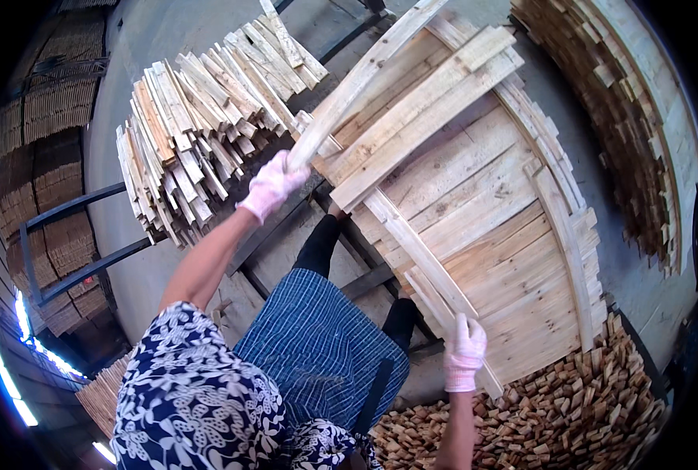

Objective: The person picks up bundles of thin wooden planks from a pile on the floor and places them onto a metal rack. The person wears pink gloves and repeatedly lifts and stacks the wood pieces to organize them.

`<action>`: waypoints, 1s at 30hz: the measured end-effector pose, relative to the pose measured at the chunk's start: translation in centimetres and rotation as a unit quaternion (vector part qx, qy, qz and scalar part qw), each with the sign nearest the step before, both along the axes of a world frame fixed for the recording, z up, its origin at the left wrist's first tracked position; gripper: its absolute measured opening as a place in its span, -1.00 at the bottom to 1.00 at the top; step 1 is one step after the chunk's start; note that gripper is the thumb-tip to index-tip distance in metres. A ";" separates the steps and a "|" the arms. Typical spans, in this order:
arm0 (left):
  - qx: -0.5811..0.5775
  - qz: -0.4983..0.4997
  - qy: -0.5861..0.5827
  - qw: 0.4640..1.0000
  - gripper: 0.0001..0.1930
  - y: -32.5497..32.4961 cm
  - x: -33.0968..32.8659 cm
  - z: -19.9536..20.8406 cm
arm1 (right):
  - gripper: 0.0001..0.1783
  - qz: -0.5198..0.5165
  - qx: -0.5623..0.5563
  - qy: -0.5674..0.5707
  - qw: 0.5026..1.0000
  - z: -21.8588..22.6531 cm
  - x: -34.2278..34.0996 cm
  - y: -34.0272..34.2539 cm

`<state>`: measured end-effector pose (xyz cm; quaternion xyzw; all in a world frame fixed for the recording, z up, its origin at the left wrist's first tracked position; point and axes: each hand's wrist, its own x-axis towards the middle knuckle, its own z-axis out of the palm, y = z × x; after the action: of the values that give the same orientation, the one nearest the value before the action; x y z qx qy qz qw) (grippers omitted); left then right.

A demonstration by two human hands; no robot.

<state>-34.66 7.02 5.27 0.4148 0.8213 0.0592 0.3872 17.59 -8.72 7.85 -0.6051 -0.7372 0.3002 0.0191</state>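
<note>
As held plank (363,82) slants; long axis forward-right

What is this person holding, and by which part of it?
The left hand holds a long wooden strip by its near end. The right hand is at a narrow batten; whether it grips that cannot be told.

The gloves (272,186) are pink, boards (429,127) pale tan, apron (310,337) blue (white-striped), and shirt (192,384) navy with white flowers.
</note>
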 end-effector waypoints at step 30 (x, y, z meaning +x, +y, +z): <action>-0.136 0.392 0.236 0.879 -0.15 -23.2 -38.5 8.0 | -0.43 0.045 -0.231 0.086 0.968 5.1 -37.9 24.8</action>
<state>-73.17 -16.20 13.23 0.0039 0.9836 -0.0056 0.1800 -20.28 16.11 12.96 -0.5315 -0.6698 0.5135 -0.0715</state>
